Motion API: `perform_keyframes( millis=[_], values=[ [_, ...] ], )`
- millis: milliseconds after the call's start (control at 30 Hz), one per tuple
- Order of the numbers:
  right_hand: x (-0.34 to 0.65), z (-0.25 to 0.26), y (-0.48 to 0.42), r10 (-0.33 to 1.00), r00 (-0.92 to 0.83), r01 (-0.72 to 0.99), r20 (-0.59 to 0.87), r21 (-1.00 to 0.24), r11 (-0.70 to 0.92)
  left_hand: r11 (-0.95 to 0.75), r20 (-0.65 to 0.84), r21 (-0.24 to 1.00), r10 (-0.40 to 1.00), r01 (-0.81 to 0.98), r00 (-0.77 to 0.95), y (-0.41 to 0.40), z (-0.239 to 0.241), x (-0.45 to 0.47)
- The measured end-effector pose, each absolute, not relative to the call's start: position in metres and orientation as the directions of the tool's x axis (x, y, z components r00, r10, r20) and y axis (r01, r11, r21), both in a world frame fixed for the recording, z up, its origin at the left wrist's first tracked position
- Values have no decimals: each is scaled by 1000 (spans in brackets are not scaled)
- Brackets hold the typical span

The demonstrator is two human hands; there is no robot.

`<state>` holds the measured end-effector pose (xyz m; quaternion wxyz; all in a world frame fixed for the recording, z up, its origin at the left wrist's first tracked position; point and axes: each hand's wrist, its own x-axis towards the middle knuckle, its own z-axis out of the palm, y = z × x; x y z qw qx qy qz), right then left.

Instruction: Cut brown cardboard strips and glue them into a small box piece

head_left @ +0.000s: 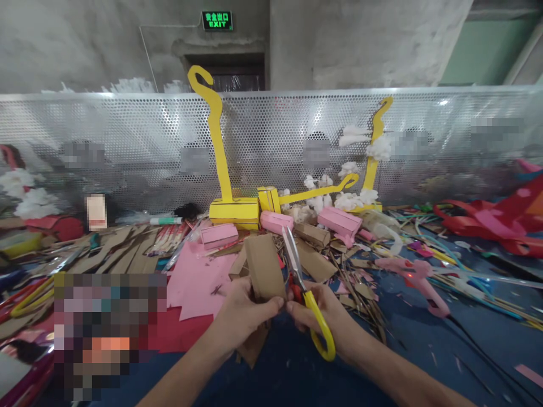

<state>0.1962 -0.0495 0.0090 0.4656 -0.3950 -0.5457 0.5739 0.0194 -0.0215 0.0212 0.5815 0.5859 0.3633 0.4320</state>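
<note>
My left hand (244,316) grips a piece of brown cardboard (265,265), which bends over at the top, with the thumb pressed on its near end. Close beside it, my right hand (318,316) is closed round a pair of scissors (316,325) with yellow and red handles. The blades point up and away, just right of the cardboard, and look nearly closed. Under my left hand hangs another cardboard scrap (253,345). Pink paper boxes (219,234) and a yellow hooked shape on a yellow box base (235,211) stand beyond my hands.
A pink glue gun (424,280) with a lit red spot lies at right, its black cord trailing forward. Pink sheets (199,277) and cardboard strips (121,249) cover the left. Cardboard offcuts (360,299) are scattered right of centre. A perforated metal panel (271,130) closes the back edge.
</note>
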Motion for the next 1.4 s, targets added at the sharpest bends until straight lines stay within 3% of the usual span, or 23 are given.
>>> perform_keyframes(
  millis=[267,400,800,1033,1400],
  values=[
    [190,16,-53,996,-80,-202,42,-979,25,-50,113,989,858,-138,501,-32,24,26],
    [193,17,-50,998,26,-243,65,-968,70,-1,58,995,825,-101,563,-35,18,28],
    [203,11,-44,985,65,-199,161,-965,171,-17,28,1000,790,-23,613,-41,9,31],
    [199,4,-42,989,32,-207,142,-968,146,-92,88,996,874,-17,478,-36,16,29],
    [200,-3,-39,989,39,-261,143,-954,148,-144,52,978,873,154,486,-38,22,25]
  ],
)
